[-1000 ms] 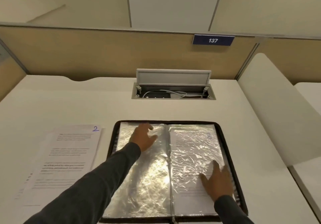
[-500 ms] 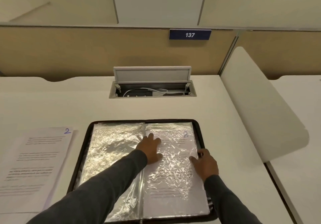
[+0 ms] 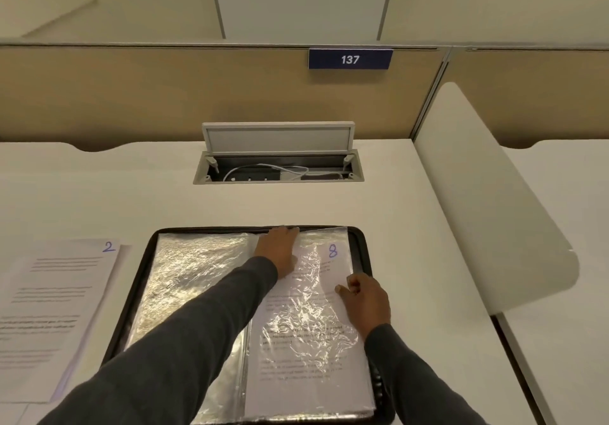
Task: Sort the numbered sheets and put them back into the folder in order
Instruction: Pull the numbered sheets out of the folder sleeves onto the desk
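Desk (image 3: pixel 99 193): pale top; I lean over it with both sleeves in shot.
Folder (image 3: pixel 362 243): black, zip-edged, lying open flat in front of me, spine running away from me.
Left sleeve (image 3: pixel 191 279): crinkled clear plastic with strong glare; I see no sheet in it.
Right sleeve (image 3: pixel 316 319): clear plastic, wrinkled, over a printed page.
Sheet 8 (image 3: pixel 306 352): inside the right sleeve, a handwritten blue 8 at its top right corner.
Left hand (image 3: pixel 276 250): reached across the open folder, fingers straight and flat, pressing the top of the right sleeve just beside the spine, fingertips at the folder's far rim. It holds nothing.
Right hand (image 3: pixel 362 296): at the outer edge of the right sleeve, about halfway up. Fingers curled, thumb lying on top of the plastic, pinching that edge.
Sheet 2 (image 3: pixel 59 309): outside the folder, on the desk to its left, face up on top of other sheets, apart from the folder.
Cable box (image 3: pixel 278 169): set in the desk beyond the folder, lid up, white cable inside.
Plate 137 (image 3: pixel 350 59): on the back partition.
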Action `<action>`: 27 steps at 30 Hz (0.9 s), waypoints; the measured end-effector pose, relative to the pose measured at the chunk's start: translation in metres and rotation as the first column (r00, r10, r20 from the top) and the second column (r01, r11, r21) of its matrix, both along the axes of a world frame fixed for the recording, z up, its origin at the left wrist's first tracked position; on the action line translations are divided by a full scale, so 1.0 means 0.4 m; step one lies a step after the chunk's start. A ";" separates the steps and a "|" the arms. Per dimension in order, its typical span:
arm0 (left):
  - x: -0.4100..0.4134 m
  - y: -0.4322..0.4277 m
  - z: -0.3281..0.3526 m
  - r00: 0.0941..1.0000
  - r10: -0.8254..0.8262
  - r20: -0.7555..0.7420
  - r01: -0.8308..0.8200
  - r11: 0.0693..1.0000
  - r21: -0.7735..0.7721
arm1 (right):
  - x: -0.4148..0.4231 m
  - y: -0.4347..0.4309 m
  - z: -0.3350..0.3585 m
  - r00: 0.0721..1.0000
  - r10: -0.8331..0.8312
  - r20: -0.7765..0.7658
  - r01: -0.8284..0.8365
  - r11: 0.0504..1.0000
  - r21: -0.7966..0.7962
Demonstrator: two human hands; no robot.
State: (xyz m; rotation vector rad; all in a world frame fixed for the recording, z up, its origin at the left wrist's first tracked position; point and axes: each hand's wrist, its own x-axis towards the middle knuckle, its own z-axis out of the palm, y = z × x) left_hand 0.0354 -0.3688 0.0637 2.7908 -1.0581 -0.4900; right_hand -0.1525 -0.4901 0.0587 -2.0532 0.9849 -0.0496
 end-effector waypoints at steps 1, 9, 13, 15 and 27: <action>0.007 -0.004 0.005 1.000 0.005 0.021 -0.004 0.999 -0.032 | -0.003 -0.001 0.002 1.000 0.000 0.026 -0.001 1.000 0.026; 0.059 -0.029 0.041 1.000 -0.006 0.001 0.006 0.995 -0.101 | -0.034 -0.017 0.007 0.991 0.007 0.131 -0.032 0.981 0.192; 0.080 -0.035 0.053 0.996 -0.002 -0.084 -0.012 0.986 -0.167 | -0.043 -0.021 0.005 0.987 -0.026 0.161 -0.015 0.969 0.245; 0.088 -0.035 0.058 0.990 -0.012 -0.138 -0.012 0.986 -0.168 | -0.044 -0.021 0.000 0.985 -0.028 0.168 -0.016 0.966 0.257; 0.079 -0.014 0.072 0.932 0.023 -0.362 -0.152 0.931 -0.332 | -0.043 -0.015 -0.020 0.983 -0.057 0.174 0.005 0.959 0.284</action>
